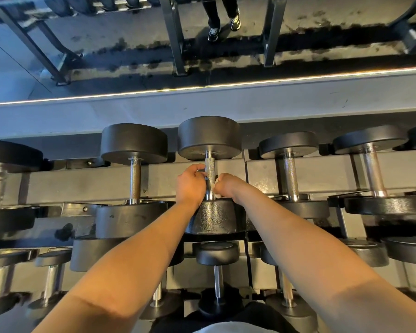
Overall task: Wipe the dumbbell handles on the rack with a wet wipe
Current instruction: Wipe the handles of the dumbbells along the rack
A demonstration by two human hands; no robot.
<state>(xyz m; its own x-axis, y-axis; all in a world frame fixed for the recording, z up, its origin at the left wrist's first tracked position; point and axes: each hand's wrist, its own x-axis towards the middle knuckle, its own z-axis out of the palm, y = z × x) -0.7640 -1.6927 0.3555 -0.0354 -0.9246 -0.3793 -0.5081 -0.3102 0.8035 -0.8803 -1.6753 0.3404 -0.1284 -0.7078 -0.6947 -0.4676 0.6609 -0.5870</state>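
While both forearms reach out from six o'clock toward the middle of the view, the rack [298, 175] spans everything from nine to three o'clock, a dark steel frame with dumbbells cradled on its upper tier and smaller ones on the tier below at six o'clock. At the centre sits the dumbbell [210, 138] being worked on, its far head at twelve o'clock of the hands and its near head just beneath them. It looks heavy and rigid, so I judge it should stay in its cradle; only the cloth needs to move. Its handle [211, 168] is a knurled steel bar, stiff and rough enough to drag at a soft cloth, and it is the right place to take hold.

Left hand [190, 182] comes in from eight o'clock of the handle, wrist straight, fingers curled toward the bar and touching it. Right hand [227, 185] comes in from four o'clock, fingers likewise curled in. Each grip is pressed together around the lower part of the handle. Between the two, the wet wipe [217, 180] shows only as small white scraps at the right hand's knuckles; it is thin, limp and damp, likely to bunch or tear on the knurling. How far it wraps the bar I cannot tell.
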